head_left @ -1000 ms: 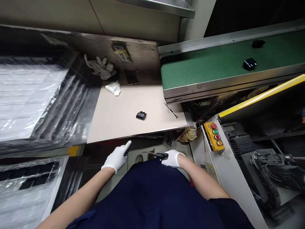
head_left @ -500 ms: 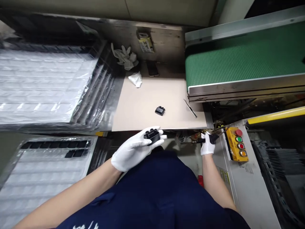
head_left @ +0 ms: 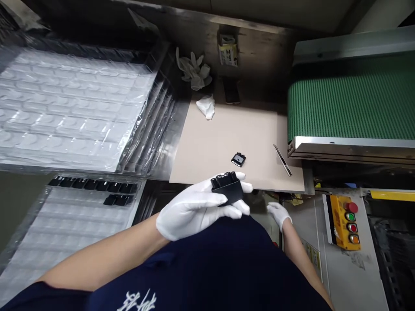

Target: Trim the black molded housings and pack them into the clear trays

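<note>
Beige flat board (head_left: 259, 129) is covering part of the grey metal desk (head_left: 259, 49). Over its near edge, the left hand (head_left: 194, 209), white-gloved, is pinching a black plastic piece with rounded knobs (head_left: 228, 188) between thumb and fingers. Just beyond, a smaller black part (head_left: 238, 159) is lying left of a slim silver tool (head_left: 282, 160). The right hand (head_left: 279, 214) is hovering left of a yellow button box (head_left: 344, 222), fingers resting loosely together.

- A dark navy shirt (head_left: 233, 268) with short sleeves (head_left: 48, 297) was worn.
- Its front was marked with white, brush-like lettering (head_left: 138, 301).
- The left hand (head_left: 197, 209) and right hand (head_left: 279, 214) were covered by white gloves (head_left: 173, 219).
</note>
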Demonstrator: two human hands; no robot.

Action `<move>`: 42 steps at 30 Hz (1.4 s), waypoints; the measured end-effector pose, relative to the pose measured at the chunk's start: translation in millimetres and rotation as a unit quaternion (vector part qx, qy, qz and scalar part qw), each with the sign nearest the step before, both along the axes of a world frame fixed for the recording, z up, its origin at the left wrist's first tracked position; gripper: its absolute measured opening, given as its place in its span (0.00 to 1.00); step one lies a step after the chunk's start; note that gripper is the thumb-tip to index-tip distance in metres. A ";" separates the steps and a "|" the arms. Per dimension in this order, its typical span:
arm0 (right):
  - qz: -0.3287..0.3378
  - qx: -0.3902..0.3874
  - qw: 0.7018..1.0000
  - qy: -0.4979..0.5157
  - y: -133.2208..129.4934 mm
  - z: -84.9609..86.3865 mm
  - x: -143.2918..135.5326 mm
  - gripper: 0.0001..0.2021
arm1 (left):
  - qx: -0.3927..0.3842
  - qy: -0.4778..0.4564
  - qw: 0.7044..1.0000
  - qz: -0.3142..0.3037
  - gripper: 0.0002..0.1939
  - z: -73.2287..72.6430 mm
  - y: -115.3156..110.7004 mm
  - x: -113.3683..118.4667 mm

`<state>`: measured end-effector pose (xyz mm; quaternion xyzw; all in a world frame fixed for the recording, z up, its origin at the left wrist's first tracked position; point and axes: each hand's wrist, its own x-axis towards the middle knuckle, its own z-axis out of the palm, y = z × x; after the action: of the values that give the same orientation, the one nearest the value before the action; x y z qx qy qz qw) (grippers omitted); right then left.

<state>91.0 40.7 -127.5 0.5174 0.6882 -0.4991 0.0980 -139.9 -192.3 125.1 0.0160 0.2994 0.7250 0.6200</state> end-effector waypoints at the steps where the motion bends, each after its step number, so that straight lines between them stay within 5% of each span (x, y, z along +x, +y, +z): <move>1: 0.030 -0.033 0.999 0.001 -8.4 8.8 -5.4 0.08 | 0.009 -0.005 1.000 -0.004 0.22 -0.6 1.0 -4.5; 5: 0.100 -0.112 0.986 0.068 -31.5 65.5 -39.5 0.09 | 0.037 -0.020 0.999 -0.018 0.22 -2.7 5.3 -20.7; 11: 0.125 -0.082 0.957 0.248 -36.5 177.7 -95.5 0.13 | 0.052 -0.018 0.997 -0.056 0.23 -4.2 10.7 -38.7; 15: 0.095 -0.060 0.926 0.360 -45.9 216.6 -118.0 0.12 | 0.060 -0.015 0.995 -0.078 0.28 -4.2 11.7 -49.1; 29: 0.157 -0.013 0.910 0.383 -57.7 243.1 -148.9 0.10 | 0.082 -0.072 0.989 -0.096 0.35 -9.4 7.7 -77.3; 42: 0.180 0.000 0.906 0.383 -63.9 254.1 -156.4 0.06 | 0.117 -0.089 0.982 -0.117 0.30 -18.3 8.8 -86.4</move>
<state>-65.5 -23.3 126.5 0.1534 0.7543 -0.6326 -0.0851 -226.3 -183.6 106.8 0.0595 0.1522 0.6758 0.7187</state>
